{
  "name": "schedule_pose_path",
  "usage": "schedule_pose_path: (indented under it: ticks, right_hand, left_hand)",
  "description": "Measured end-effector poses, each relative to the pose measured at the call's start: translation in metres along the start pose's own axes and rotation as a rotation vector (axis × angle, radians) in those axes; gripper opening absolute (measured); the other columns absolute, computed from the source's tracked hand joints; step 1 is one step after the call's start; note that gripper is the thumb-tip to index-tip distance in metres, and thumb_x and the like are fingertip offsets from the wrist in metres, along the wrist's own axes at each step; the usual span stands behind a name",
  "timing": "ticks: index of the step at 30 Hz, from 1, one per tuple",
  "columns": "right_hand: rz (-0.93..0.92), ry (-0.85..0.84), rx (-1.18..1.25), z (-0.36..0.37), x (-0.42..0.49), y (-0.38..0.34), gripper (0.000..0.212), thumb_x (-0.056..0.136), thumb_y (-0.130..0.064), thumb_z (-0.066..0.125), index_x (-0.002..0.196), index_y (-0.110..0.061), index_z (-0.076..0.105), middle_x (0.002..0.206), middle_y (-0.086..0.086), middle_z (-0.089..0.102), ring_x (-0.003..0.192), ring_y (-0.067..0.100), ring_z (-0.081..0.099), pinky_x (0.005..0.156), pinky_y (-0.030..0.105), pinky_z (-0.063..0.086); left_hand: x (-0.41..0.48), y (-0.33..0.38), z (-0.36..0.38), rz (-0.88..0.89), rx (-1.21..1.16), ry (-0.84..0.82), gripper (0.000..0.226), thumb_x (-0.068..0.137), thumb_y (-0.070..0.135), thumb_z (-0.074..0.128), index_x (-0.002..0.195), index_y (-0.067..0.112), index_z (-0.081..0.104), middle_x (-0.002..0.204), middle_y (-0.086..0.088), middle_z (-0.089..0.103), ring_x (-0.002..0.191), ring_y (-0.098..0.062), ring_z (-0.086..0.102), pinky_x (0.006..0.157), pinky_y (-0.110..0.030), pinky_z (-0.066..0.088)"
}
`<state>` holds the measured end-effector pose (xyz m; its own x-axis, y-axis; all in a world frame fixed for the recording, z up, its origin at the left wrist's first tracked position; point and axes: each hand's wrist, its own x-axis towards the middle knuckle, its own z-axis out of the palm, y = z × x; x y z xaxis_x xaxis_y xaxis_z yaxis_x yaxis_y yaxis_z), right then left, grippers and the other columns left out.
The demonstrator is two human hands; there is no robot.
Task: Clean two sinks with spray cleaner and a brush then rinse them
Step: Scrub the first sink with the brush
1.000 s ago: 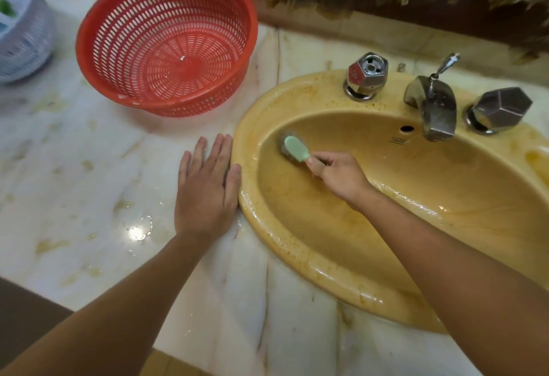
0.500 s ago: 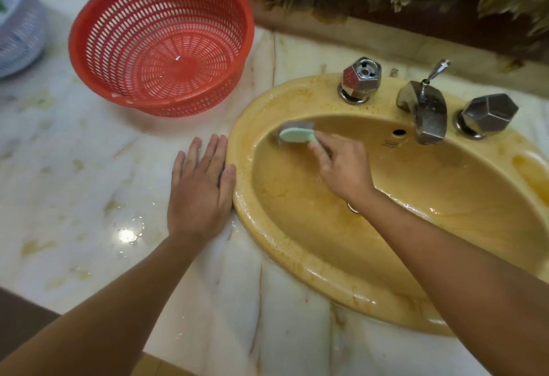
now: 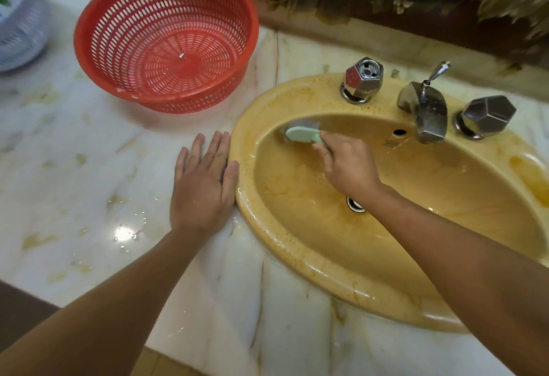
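Observation:
A yellow oval sink (image 3: pixel 297 260) with brownish stains is set into the marble counter. My right hand (image 3: pixel 347 165) grips the handle of a pale green brush (image 3: pixel 303 134), whose bristles press against the basin's upper left inner wall just under the rim. My left hand (image 3: pixel 202 188) lies flat on the counter with straight fingers, its thumb touching the sink's left rim. The drain (image 3: pixel 355 205) shows partly under my right wrist. No spray bottle is in view.
A red perforated basket (image 3: pixel 166 37) stands on the counter (image 3: pixel 74 153) behind my left hand. A pale blue basket (image 3: pixel 20 19) sits at the far left edge. Two chrome knobs (image 3: pixel 362 78) (image 3: pixel 487 114) flank the spout (image 3: pixel 427 111) at the sink's back. Water drops lie near my left wrist.
My right hand has swept the brush from the basin's left wall up and along the rim toward the back. My left hand has stayed flat on the counter.

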<state>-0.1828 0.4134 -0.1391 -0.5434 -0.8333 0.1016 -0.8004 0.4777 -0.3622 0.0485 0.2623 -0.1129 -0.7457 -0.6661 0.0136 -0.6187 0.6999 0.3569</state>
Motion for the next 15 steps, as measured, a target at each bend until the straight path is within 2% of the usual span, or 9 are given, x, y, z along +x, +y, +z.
schedule_pose_path:
  ticks: [2,3,5,6,9,10,12,13,15]
  right_hand:
    - [0.052,-0.285,-0.149,0.001,-0.002,0.001,0.03,0.102,-0.038,0.05,0.115,-0.018,0.068,0.088,0.007,0.069,0.08,0.029,0.062,0.062,0.034,0.045]
    - [0.037,-0.268,-0.15,-0.001,-0.004,0.003,0.031,0.102,-0.037,0.049,0.116,-0.018,0.067,0.089,0.007,0.069,0.08,0.028,0.062,0.062,0.034,0.046]
    - [0.005,-0.003,-0.024,-0.006,-0.004,0.009,0.03,0.103,-0.033,0.05,0.12,-0.014,0.066,0.088,0.005,0.069,0.074,0.026,0.062,0.06,0.035,0.049]
    - [0.005,0.045,-0.024,-0.007,-0.004,0.009,0.031,0.103,-0.033,0.05,0.12,-0.012,0.066,0.087,0.005,0.069,0.072,0.025,0.061,0.059,0.035,0.049]
    - [0.097,-0.278,-0.228,-0.004,-0.005,0.003,0.032,0.103,-0.039,0.046,0.115,-0.017,0.065,0.092,0.008,0.067,0.076,0.027,0.058,0.061,0.033,0.04]
    - [0.09,-0.249,-0.226,-0.004,-0.006,0.004,0.031,0.103,-0.039,0.046,0.114,-0.018,0.065,0.094,0.007,0.067,0.078,0.028,0.06,0.061,0.033,0.038]
    - [0.057,-0.001,-0.118,-0.008,-0.007,0.005,0.029,0.104,-0.038,0.045,0.114,-0.017,0.063,0.092,0.004,0.068,0.075,0.027,0.061,0.058,0.032,0.036]
    - [0.068,0.031,-0.111,-0.008,-0.006,0.004,0.03,0.104,-0.037,0.044,0.116,-0.017,0.062,0.09,0.004,0.067,0.071,0.026,0.058,0.058,0.031,0.036]
    - [0.107,-0.187,-0.216,-0.007,-0.005,-0.004,0.032,0.104,-0.038,0.041,0.122,-0.017,0.058,0.092,0.007,0.066,0.07,0.024,0.05,0.06,0.032,0.036]
  left_hand:
    - [-0.001,0.0,0.0,0.0,-0.002,0.0,0.062,0.106,0.049,0.012,0.161,0.024,0.022,0.166,0.005,0.026,0.156,-0.016,0.008,0.127,-0.041,0.001]
    - [-0.001,-0.001,0.0,0.0,-0.002,-0.001,0.061,0.106,0.049,0.012,0.161,0.024,0.021,0.166,0.006,0.025,0.156,-0.015,0.008,0.127,-0.041,0.001]
    - [0.0,0.0,0.001,0.0,-0.001,-0.006,0.061,0.106,0.048,0.012,0.161,0.024,0.021,0.166,0.006,0.025,0.156,-0.015,0.007,0.127,-0.041,0.002]
    - [0.0,-0.001,0.001,-0.002,0.0,-0.003,0.061,0.106,0.049,0.012,0.161,0.024,0.021,0.166,0.006,0.025,0.156,-0.015,0.008,0.127,-0.042,0.002]
    - [-0.001,0.0,0.001,0.002,0.001,0.0,0.062,0.105,0.049,0.012,0.161,0.024,0.022,0.166,0.005,0.026,0.156,-0.016,0.009,0.127,-0.043,0.003]
    - [0.0,0.0,0.0,0.004,0.003,0.0,0.061,0.106,0.048,0.012,0.161,0.024,0.022,0.166,0.005,0.026,0.156,-0.017,0.009,0.127,-0.043,0.004]
    - [0.0,0.0,0.0,0.006,0.007,-0.002,0.061,0.106,0.047,0.013,0.161,0.023,0.022,0.166,0.004,0.026,0.156,-0.018,0.01,0.127,-0.044,0.004]
    - [0.0,0.0,0.0,0.004,0.007,0.002,0.061,0.106,0.047,0.013,0.161,0.023,0.022,0.166,0.004,0.026,0.156,-0.018,0.01,0.127,-0.044,0.004]
    - [0.0,0.0,0.0,0.006,0.004,0.004,0.06,0.106,0.046,0.014,0.161,0.023,0.022,0.165,0.004,0.027,0.156,-0.018,0.01,0.127,-0.044,0.004]
